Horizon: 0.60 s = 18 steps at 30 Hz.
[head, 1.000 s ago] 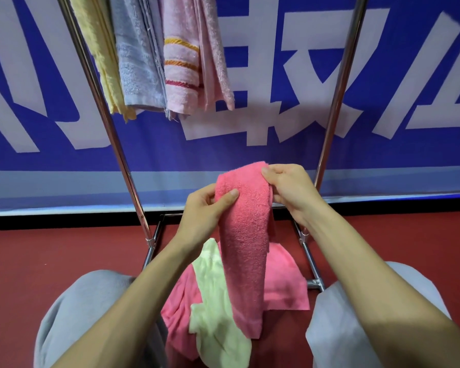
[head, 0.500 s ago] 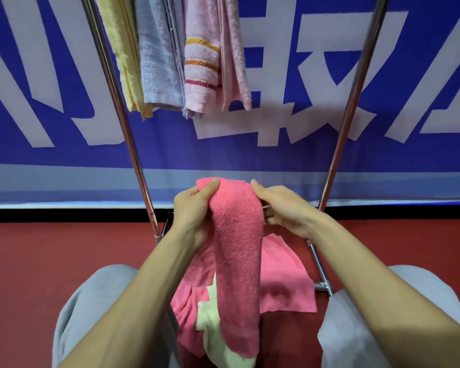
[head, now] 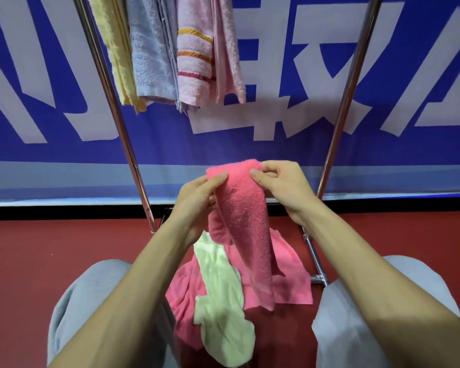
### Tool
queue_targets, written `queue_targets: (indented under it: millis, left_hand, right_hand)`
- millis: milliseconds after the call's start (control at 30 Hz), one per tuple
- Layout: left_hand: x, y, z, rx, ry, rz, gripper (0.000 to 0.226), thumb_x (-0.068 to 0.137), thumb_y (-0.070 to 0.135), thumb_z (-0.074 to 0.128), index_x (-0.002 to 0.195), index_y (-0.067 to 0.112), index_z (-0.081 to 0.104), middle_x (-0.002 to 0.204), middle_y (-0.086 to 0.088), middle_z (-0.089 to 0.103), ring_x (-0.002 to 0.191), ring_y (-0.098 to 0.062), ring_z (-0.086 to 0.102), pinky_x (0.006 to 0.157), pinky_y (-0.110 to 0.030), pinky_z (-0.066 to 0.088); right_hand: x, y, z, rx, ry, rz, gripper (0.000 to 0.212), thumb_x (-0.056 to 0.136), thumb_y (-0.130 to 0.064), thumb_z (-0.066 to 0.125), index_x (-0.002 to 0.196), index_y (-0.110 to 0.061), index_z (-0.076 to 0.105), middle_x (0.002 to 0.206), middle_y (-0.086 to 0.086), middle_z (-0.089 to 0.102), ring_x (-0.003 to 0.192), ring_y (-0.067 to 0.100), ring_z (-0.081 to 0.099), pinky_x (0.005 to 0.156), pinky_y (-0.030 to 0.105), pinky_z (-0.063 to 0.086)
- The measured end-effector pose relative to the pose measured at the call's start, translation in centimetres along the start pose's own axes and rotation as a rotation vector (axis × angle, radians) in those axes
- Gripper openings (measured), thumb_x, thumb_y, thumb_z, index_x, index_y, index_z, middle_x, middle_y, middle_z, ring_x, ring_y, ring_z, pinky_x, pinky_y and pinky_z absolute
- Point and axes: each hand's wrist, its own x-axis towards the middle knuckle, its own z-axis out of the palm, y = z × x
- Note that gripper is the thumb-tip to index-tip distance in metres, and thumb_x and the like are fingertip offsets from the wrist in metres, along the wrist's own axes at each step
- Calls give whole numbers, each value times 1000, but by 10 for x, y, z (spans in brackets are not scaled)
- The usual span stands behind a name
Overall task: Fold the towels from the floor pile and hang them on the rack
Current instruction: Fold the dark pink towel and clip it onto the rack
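Observation:
A folded pink towel point(head: 246, 221) hangs in a long strip in front of me, held up by its top edge. My left hand point(head: 195, 199) pinches its left top corner and my right hand point(head: 282, 183) pinches its right top corner. Below it on the floor lies the pile: a pale green towel point(head: 221, 296) draped over a flat pink towel point(head: 290, 274). The metal rack point(head: 112, 107) rises behind, with a yellow towel point(head: 118, 49), a grey-blue towel point(head: 149, 54) and a light pink striped towel point(head: 197, 57) hanging at its upper left.
The rack's right upright point(head: 348, 96) and its floor bar point(head: 314, 258) stand just right of the pile. A blue banner with white characters point(head: 290, 75) covers the wall behind. My knees in grey trousers point(head: 85, 301) flank the pile on the red floor point(head: 37, 256).
The hands shifted their pinch points along the towel's top edge, and the towel's lower end swung slightly rightwards. The view shifted a little.

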Motion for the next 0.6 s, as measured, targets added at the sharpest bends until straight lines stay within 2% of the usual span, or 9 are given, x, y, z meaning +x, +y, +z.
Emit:
queue_targets:
  millis: [33, 100, 200, 300, 400, 533, 600]
  left_hand:
    - [-1, -2, 2, 109, -2, 8, 34, 81, 37, 69, 94, 6, 72, 102, -14, 72, 88, -24, 62, 89, -44, 50]
    - [-4, -9, 6, 259, -57, 0, 50, 75, 49, 70, 94, 2, 71, 97, -17, 72, 81, -24, 64, 82, -47, 53]
    - [-8, -18, 10, 290, -196, -20, 31, 85, 27, 69, 100, 0, 70, 87, -9, 72, 72, -15, 65, 62, -25, 53]
    - [-8, -19, 13, 245, -189, 42, 21, 88, 14, 65, 103, 1, 69, 83, -4, 72, 67, -10, 66, 56, -20, 50]
    - [-7, -18, 17, 183, -145, 108, 22, 91, 15, 60, 109, 4, 68, 84, 1, 72, 69, -5, 65, 59, -18, 50]
    - [-6, -14, 21, 103, -76, 147, 20, 93, 19, 59, 108, 12, 69, 84, -1, 71, 66, -9, 63, 55, -21, 50]
    - [-3, -15, 20, 109, -20, 162, 18, 92, 22, 60, 104, 14, 71, 89, -5, 72, 70, -14, 62, 58, -25, 48]
  right_hand:
    - [1, 0, 0, 16, 27, 6, 13, 91, -6, 61, 99, 0, 70, 80, 4, 70, 62, 1, 64, 60, 14, 49]
    - [3, 2, -2, 22, 80, 30, 12, 91, -9, 62, 95, -2, 71, 79, 3, 70, 63, 3, 64, 62, 18, 50]
    - [5, 6, -6, 35, 155, 97, 14, 89, -12, 65, 90, 0, 72, 79, 6, 70, 68, 12, 64, 66, 27, 51]
    - [5, 4, -11, 158, 213, 182, 20, 90, -10, 63, 94, 9, 68, 84, 14, 66, 74, 21, 60, 68, 34, 50]
    - [2, 1, -15, 227, 144, 226, 17, 89, -8, 64, 103, 0, 68, 97, 16, 69, 85, 23, 64, 80, 37, 54]
    - [-4, 3, -21, 166, -11, 215, 41, 80, 3, 70, 117, -10, 59, 101, 14, 71, 84, 20, 69, 66, 22, 56]
    - [-5, 6, -23, 124, -40, 209, 36, 81, 6, 67, 114, -9, 62, 99, 15, 72, 84, 21, 70, 73, 25, 58]
